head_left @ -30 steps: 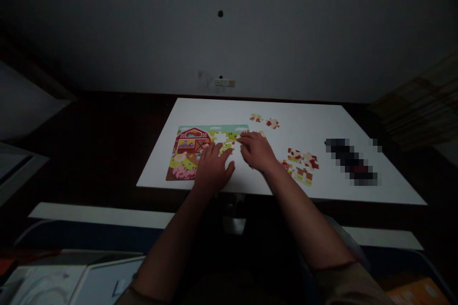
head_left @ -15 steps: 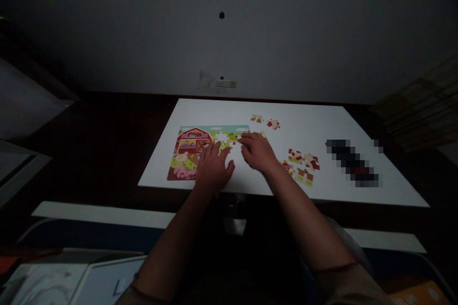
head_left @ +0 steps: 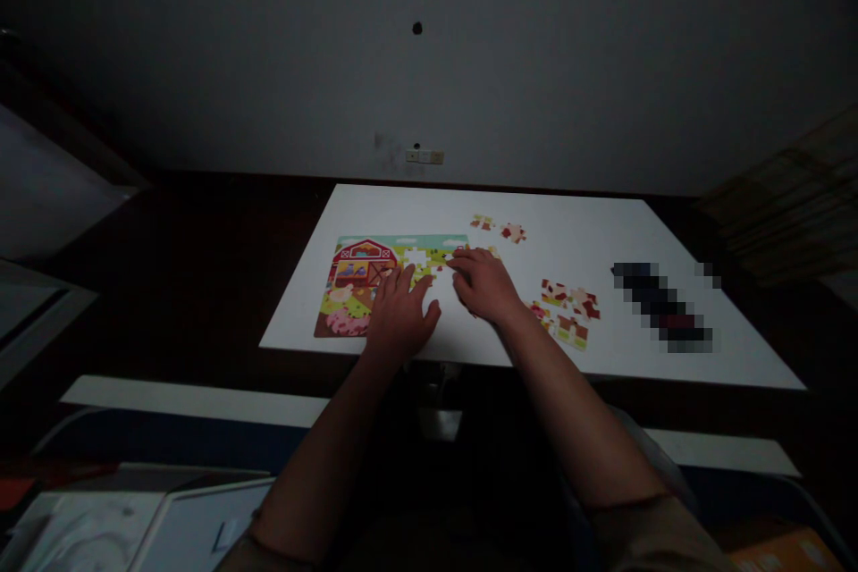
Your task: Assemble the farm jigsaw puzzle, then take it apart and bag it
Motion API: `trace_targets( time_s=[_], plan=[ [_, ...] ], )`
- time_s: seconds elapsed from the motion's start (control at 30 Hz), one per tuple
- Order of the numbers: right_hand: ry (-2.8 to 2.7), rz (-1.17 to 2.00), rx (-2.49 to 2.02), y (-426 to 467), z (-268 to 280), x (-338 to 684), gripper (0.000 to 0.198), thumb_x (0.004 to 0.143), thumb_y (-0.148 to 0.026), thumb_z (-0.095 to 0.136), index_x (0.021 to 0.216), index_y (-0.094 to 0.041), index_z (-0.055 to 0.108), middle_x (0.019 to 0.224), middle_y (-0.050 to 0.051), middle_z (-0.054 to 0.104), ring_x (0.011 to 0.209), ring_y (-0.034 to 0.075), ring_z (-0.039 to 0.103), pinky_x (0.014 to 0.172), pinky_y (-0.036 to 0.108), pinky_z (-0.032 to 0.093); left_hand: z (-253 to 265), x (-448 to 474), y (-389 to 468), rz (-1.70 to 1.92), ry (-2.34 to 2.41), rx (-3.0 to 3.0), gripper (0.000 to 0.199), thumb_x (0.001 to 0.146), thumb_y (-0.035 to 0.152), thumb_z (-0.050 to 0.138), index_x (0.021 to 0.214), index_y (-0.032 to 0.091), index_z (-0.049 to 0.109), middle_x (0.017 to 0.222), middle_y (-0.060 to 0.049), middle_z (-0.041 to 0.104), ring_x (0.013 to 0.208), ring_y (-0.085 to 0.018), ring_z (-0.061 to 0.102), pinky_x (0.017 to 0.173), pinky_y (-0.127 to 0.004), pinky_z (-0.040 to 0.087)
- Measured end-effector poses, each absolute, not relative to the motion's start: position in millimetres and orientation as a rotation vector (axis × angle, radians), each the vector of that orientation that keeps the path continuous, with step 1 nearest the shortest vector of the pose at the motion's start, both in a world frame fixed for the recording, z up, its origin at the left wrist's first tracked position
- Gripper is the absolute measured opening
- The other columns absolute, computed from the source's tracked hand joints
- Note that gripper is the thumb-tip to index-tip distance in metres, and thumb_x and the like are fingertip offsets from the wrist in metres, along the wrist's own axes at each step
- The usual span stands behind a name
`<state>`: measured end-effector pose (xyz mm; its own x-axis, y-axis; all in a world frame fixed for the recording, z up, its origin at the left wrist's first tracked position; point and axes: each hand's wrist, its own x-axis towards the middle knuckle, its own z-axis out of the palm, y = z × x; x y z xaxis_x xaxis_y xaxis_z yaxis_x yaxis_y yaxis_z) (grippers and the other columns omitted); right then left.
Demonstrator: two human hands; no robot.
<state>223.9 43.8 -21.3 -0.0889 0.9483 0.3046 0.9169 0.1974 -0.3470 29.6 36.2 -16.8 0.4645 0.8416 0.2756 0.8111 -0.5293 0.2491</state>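
Note:
A partly assembled farm jigsaw puzzle (head_left: 362,273) with a red barn and pink pigs lies on the white table. White gaps show near its middle. My left hand (head_left: 400,308) rests on the puzzle's lower middle, fingers spread and thumb apart, holding nothing. At the right part of the puzzle, my right hand (head_left: 483,284) has bent fingers with their tips down on a puzzle piece, which they largely cover. Joined brown-and-white cow pieces (head_left: 569,299) lie right of that hand. Two loose pieces sit beyond it, one of them pinkish (head_left: 513,232).
The white table (head_left: 670,237) stands before a grey wall with a socket strip (head_left: 424,157). A pixelated dark object (head_left: 660,304) lies at the table's right. Below the near edge are a pale bench bar (head_left: 201,399) and boxes (head_left: 87,518) at lower left.
Both hands and the puzzle pieces stay in practically the same places. The whole view has shifted very slightly.

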Motion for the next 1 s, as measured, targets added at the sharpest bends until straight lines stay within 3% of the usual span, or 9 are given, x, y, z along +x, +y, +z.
trace_targets(
  time_s=[0.1, 0.2, 0.27, 0.4, 0.53, 1.0],
  plan=[
    [-2.018, 0.096, -1.752, 43.6, -21.1, 223.4, 0.033, 0.086, -0.019, 0.051, 0.115, -0.021, 0.066, 0.126, 0.008, 0.059, 0.118, 0.027, 0.048, 0.103, 0.045, 0.038, -18.3, 27.8, 40.3, 0.561, 1.471, 2.596, 0.049, 0.088, 0.039, 0.05, 0.135, 0.026, 0.045, 0.144, -0.006, 0.041, 0.135, -0.029, 0.032, 0.115, -0.047, 0.023],
    [-2.013, 0.1, -1.762, 43.6, -21.6, 223.2, 0.033, 0.086, -0.019, 0.051, 0.115, -0.022, 0.066, 0.126, 0.008, 0.059, 0.119, 0.027, 0.047, 0.103, 0.045, 0.038, -19.5, 23.3, 49.2, 0.555, 1.517, 2.547, 0.065, 0.085, 0.043, 0.053, 0.141, 0.015, 0.036, 0.145, -0.013, 0.039, 0.135, -0.031, 0.031, 0.115, -0.046, 0.022],
    [-2.016, 0.095, -1.756, 43.7, -22.1, 223.6, 0.033, 0.086, -0.019, 0.051, 0.115, -0.022, 0.066, 0.127, 0.008, 0.059, 0.119, 0.027, 0.048, 0.103, 0.044, 0.038, -19.3, 19.8, 56.7, 0.529, 1.546, 2.542, 0.069, 0.083, 0.047, 0.055, 0.139, 0.012, 0.037, 0.145, -0.016, 0.037, 0.135, -0.033, 0.029, 0.115, -0.048, 0.02],
    [-2.008, 0.101, -1.752, 43.2, -22.1, 223.9, 0.034, 0.085, -0.019, 0.05, 0.115, -0.022, 0.067, 0.126, 0.008, 0.059, 0.117, 0.028, 0.049, 0.102, 0.045, 0.038, -15.9, 15.3, 71.9, 0.433, 1.513, 2.568, 0.055, 0.083, 0.05, 0.055, 0.128, 0.019, 0.052, 0.143, -0.012, 0.04, 0.135, -0.033, 0.03, 0.115, -0.049, 0.018],
    [-2.003, 0.105, -1.739, 41.8, -20.3, 223.0, 0.034, 0.086, -0.018, 0.049, 0.114, -0.023, 0.067, 0.125, 0.007, 0.06, 0.116, 0.028, 0.049, 0.101, 0.044, 0.039, -14.1, 15.1, 85.0, 0.453, 1.441, 2.553, 0.043, 0.085, 0.047, 0.054, 0.119, 0.021, 0.059, 0.136, -0.01, 0.048, 0.129, -0.029, 0.038, 0.113, -0.046, 0.024],
    [-2.025, 0.11, -1.767, 39.3, -16.0, 222.6, 0.034, 0.086, -0.02, 0.049, 0.115, -0.023, 0.066, 0.127, 0.007, 0.058, 0.116, 0.027, 0.048, 0.101, 0.044, 0.039, -21.7, 13.7, 97.8, 0.544, 1.345, 2.501, 0.038, 0.08, 0.038, 0.064, 0.112, 0.02, 0.056, 0.138, -0.01, 0.043, 0.132, -0.026, 0.033, 0.112, -0.042, 0.026]
  ],
)
